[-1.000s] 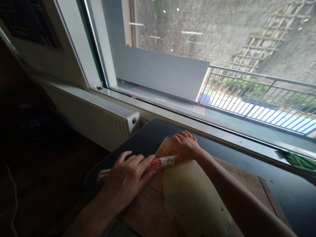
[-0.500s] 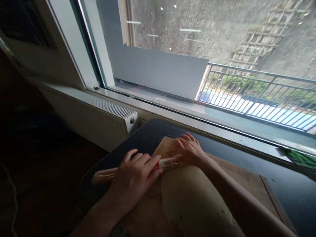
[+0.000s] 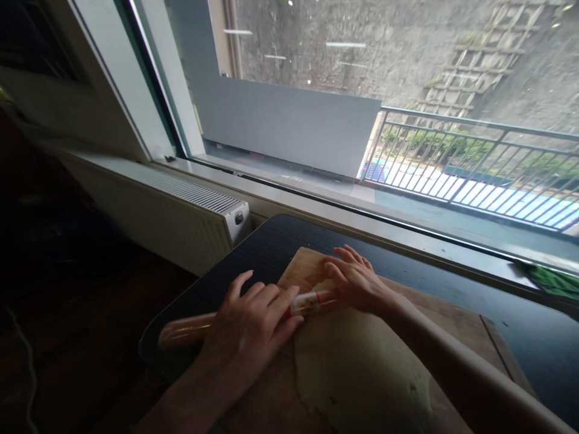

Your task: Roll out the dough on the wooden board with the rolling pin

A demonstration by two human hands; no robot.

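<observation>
A wooden rolling pin (image 3: 187, 331) with a red and white label lies slantwise over a large sheet of pale dough (image 3: 357, 367). The dough is spread on a wooden board (image 3: 452, 319). My left hand (image 3: 253, 319) rests on top of the pin, left of its label, with the fingers apart and the palm down. On the label's other side, my right hand (image 3: 357, 280) lies over the pin's right part with its fingers spread. That end of the pin is hidden under the hand. Part of the dough's far edge shows between the hands.
The board is on a dark table (image 3: 266, 241) with a rounded corner. A white radiator (image 3: 203, 223) stands left of it, beneath a wide window with a sill (image 3: 316, 205). Green cloth (image 3: 549, 280) lies on the sill at the right. A pale cable (image 3: 31, 367) hangs at the far left.
The pin has shifted slightly toward me and to the left, and a strip of dough now shows beyond it. My right hand's fingers are more spread. The whole view has moved a little.
</observation>
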